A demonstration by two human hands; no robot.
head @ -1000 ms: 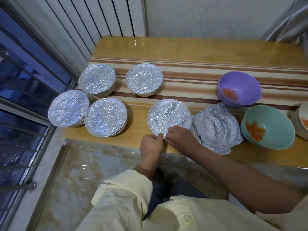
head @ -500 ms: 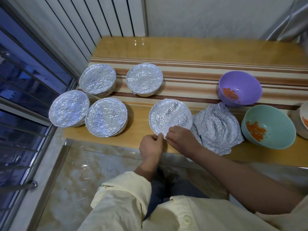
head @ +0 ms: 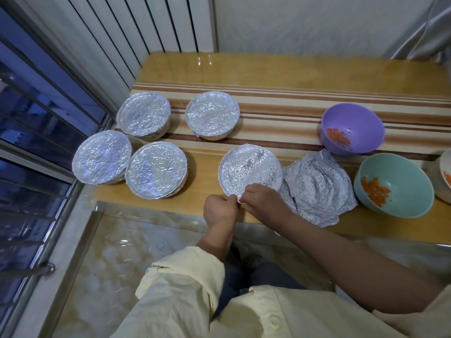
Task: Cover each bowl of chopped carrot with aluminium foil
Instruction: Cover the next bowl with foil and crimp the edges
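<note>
We look down on a shiny yellow-brown wooden table (head: 292,69) with a band of brown and cream stripes (head: 280,111) across it. Behind it stands a plain white wall (head: 305,25), and beside that a white wall with long straight ridges (head: 117,37). A big window with thin metal bars (head: 31,132) shows dark blue outside. Below us the glossy tan and white stone floor (head: 109,254) shines. A grey curtain (head: 422,28) hangs in the far corner.

foil-covered bowl (head: 250,170), loose foil (head: 317,189), uncovered purple bowl (head: 353,123)
</note>
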